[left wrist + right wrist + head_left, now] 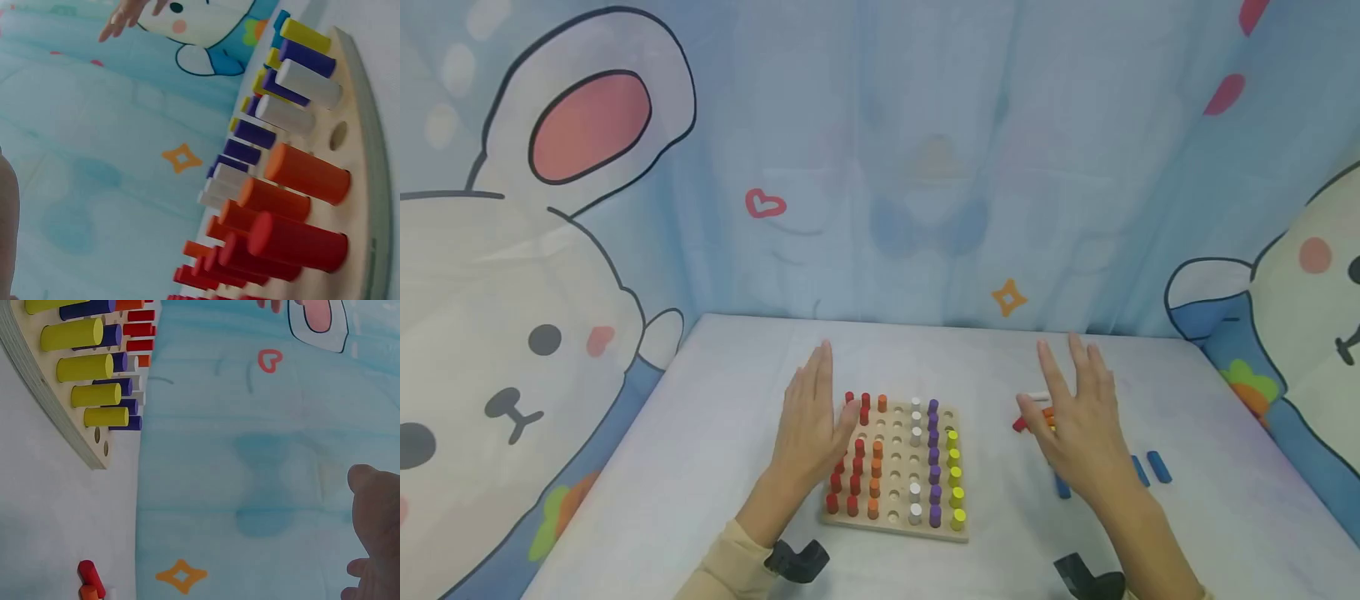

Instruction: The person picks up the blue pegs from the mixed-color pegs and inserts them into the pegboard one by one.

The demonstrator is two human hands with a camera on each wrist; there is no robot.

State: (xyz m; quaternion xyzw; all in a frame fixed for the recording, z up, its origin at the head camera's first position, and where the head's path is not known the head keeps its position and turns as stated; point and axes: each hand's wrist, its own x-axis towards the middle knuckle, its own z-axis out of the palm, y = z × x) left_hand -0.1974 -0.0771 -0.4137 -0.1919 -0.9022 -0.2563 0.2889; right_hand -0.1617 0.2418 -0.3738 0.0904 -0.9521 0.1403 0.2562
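A wooden pegboard (904, 479) lies on the white table, with rows of red, orange, white, purple and yellow pegs standing in its holes; some holes have no peg. My left hand (808, 429) is raised over the board's left side, fingers straight, holding nothing and hiding part of the red rows. To the right of the board, my right hand (1078, 429) is held up with its fingers spread and nothing in them. Beneath and around it lie loose pegs, among them a red peg (1019, 424), a white peg (1039, 397) and a blue peg (1159, 467).
A black strap piece (797, 561) sits at the left wrist, and another black piece (1090, 577) at the right. Behind the table's far edge hangs a light blue curtain (850, 267) printed with cartoon animals.
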